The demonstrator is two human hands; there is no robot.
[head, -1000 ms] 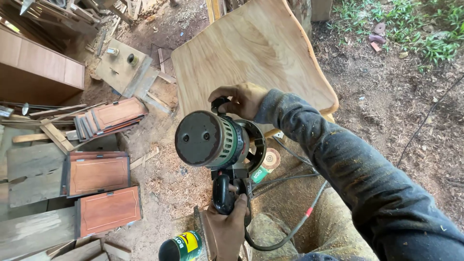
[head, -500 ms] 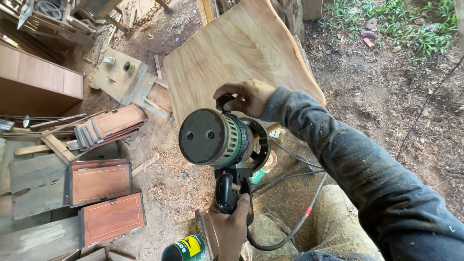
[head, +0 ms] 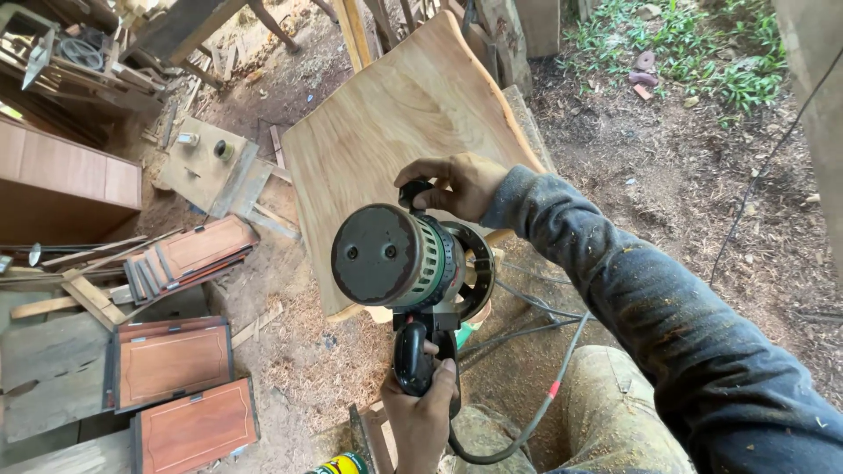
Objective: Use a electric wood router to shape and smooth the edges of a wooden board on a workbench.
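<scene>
Both hands are closed on the green router (head: pixel 399 263) — left hand (head: pixel 421 412) on one black handle, right hand (head: pixel 457 184) on the other — steadying it over the wooden slab (head: pixel 386 123).

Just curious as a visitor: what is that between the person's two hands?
In the head view, a green power tool with a round dark cap spans the gap: the right hand grips its far knob, the left hand its black near handle.

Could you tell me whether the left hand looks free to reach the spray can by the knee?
Probably not: the left hand grips the router handle, though the spray can lies close beside it, unobstructed.
</scene>
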